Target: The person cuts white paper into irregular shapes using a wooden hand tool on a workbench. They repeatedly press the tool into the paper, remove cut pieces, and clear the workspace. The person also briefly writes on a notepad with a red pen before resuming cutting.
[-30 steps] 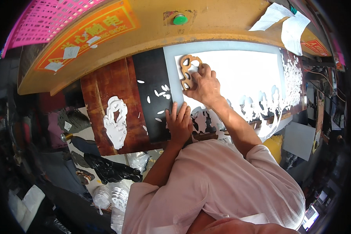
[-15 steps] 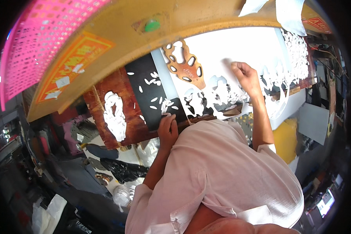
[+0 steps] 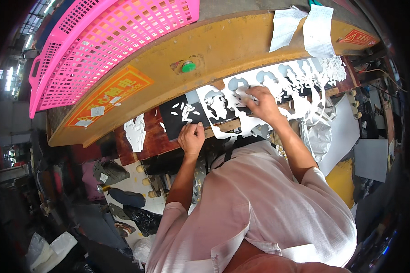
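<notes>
Fingers status: we are pinching the white cut-out sheet (image 3: 278, 86) with our right hand (image 3: 259, 102); left hand (image 3: 191, 136) is resting clenched on the table (image 3: 150, 136) edge.

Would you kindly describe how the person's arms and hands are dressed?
Both the left hand and the right hand are bare, with no gloves. The forearms are uncovered; a loose pale pink shirt with short sleeves ends near the elbows.

The person is wearing a loose, pale pink shirt (image 3: 269, 204) with short sleeves ending above the elbows, leaving both forearms bare; a dark strap (image 3: 230, 148) is crossing the back
</notes>
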`<state>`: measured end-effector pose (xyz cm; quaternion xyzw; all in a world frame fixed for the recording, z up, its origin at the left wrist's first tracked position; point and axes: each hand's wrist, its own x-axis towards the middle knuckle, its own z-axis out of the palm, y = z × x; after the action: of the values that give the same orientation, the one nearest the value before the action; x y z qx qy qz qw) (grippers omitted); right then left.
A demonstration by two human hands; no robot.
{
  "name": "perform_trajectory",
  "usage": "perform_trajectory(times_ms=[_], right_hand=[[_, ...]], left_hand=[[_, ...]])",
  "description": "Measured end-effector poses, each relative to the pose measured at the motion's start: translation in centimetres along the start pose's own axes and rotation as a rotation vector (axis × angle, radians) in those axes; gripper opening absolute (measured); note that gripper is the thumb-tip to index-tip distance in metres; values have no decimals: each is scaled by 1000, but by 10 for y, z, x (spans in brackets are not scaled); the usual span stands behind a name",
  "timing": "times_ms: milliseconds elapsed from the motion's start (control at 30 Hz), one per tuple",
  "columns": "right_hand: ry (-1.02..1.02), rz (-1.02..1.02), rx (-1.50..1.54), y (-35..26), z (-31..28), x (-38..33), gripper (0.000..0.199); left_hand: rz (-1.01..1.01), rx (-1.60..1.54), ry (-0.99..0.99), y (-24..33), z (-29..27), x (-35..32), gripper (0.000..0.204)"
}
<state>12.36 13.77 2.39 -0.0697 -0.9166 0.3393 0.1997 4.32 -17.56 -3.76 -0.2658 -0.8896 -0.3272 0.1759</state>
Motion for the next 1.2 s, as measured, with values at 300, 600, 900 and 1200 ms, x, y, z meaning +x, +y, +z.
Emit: perform_trajectory(times_ms=[300,600,900,1200], right_hand=[[113,-26,-323,-13,90,49,56],[199,33,-253,-6,113,40,41],[118,87,-192,-16,95,38,43],[193,329,324,-3,-3,-46,44]], left_hand=[[21,57,-11,-2,2,0,30],[55,150,21,5,5,-9,29],[66,185,-2,-1,7,-14,28],[105,216,12,-19,16,-1,31]])
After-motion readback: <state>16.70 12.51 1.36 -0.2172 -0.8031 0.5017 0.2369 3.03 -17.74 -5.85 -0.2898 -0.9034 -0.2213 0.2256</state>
